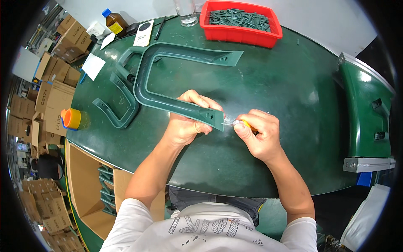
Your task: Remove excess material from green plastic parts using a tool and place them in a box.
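A large green U-shaped plastic part (pixel 140 80) lies across the middle, its hollow side facing up. My left hand (pixel 182 128) grips its near arm close to the slanted end, with the fingers behind and the thumb in front. Just right of that end, my right hand (pixel 264 130) pinches a small yellow-handled tool (pixel 249 125). The tool's thin pale tip points left and reaches the part's end edge; whether it touches I cannot tell. Left of the held part, a smaller green U-shaped part (pixel 131 110) rests on the table.
At the back, a red bin (pixel 239 38) holds many small green pieces, beside a clear glass (pixel 188 19). A brown bottle (pixel 115 23) and yellow roll (pixel 72 119) stand left. An open carton (pixel 82 168) with green parts is below left; a green metal-edged belt (pixel 365 113) borders the right.
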Available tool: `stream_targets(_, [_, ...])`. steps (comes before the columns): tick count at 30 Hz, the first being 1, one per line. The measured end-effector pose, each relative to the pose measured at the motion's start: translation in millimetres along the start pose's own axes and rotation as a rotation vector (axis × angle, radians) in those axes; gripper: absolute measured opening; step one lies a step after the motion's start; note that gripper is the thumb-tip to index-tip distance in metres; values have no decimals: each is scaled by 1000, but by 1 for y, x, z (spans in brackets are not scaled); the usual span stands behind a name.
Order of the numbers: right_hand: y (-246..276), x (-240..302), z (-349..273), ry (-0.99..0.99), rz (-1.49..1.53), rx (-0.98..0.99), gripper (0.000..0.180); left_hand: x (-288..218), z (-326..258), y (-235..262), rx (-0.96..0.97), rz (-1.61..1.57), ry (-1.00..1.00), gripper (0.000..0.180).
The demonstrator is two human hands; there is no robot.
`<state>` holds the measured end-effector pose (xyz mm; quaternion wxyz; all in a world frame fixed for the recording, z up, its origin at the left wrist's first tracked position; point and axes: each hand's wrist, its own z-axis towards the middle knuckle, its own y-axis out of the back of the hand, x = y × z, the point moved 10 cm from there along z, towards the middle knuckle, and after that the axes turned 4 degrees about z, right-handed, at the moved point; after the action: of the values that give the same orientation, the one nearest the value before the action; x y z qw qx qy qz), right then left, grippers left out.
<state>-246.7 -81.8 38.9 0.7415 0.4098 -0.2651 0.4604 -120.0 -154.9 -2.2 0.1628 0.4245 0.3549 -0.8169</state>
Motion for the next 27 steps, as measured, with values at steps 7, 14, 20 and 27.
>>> stream_targets(7, [3, -1, -1, 0, -34, -33, 21, 5, -2, -3, 1, -24, 45, 44])
stream_targets(14, [4, -1, -2, -1, -35, -57, 22, 9, -4, -3, 10, -39, 44, 44])
stream_targets(20, [10, -12, -2, -66, -26, -99, 22, 3, -1, -32, 221, 71, -59, 44])
stream_targets(27, [8, -20, 0, -244, 296, -13, 25, 1, 2, -9, 80, 62, -30, 42])
